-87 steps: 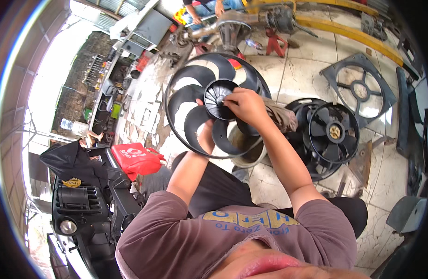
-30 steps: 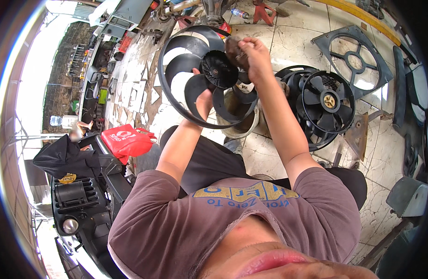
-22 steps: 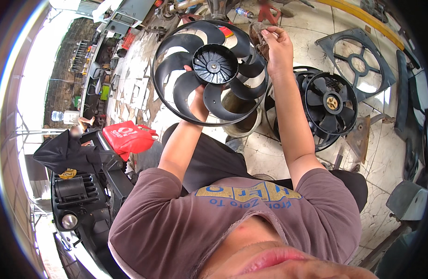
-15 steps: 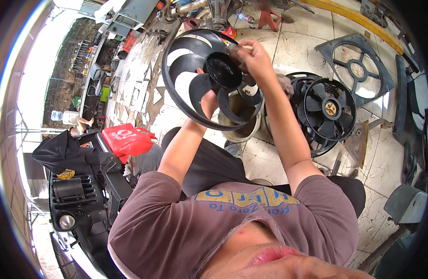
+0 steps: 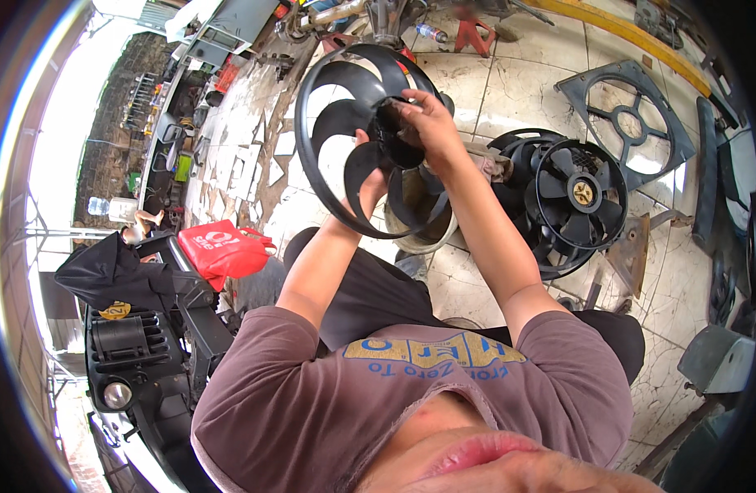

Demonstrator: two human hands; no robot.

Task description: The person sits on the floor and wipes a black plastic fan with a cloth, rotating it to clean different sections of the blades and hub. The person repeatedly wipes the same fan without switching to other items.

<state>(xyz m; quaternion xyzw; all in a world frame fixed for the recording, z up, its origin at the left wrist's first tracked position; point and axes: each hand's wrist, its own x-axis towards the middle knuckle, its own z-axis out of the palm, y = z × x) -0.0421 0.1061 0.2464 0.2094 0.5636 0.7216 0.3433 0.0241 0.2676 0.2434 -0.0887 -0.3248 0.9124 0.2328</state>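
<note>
A large black plastic fan wheel (image 5: 305,135), with curved blades and an outer ring, is held up tilted before me. My left hand (image 5: 369,177) grips it by a blade beside the hub, thumb and fingers on either side. My right hand (image 5: 434,131) is at the hub (image 5: 398,148), its fingers bent over the hub's edge and into its hollow. A small brownish thing seems to be under those fingers, too hidden to name. Beneath the wheel stands a round, dirty pale bucket (image 5: 435,238), partly covered by the blades. A crumpled greyish cloth (image 5: 494,164) shows beyond my right forearm.
To the right lie black fan assemblies (image 5: 583,193), a square fan shroud (image 5: 673,135) and a rusty metal plate (image 5: 632,255). A red jack stand (image 5: 475,37) and a yellow bar (image 5: 632,37) are farther off. At left, a red bag (image 5: 222,251) rests by a black vehicle front (image 5: 135,345).
The fan wheel has tipped, its hub hollow turning toward my right side. My right hand has moved from the hub's far rim down and nearer, into the hollow. My left hand keeps its grip.
</note>
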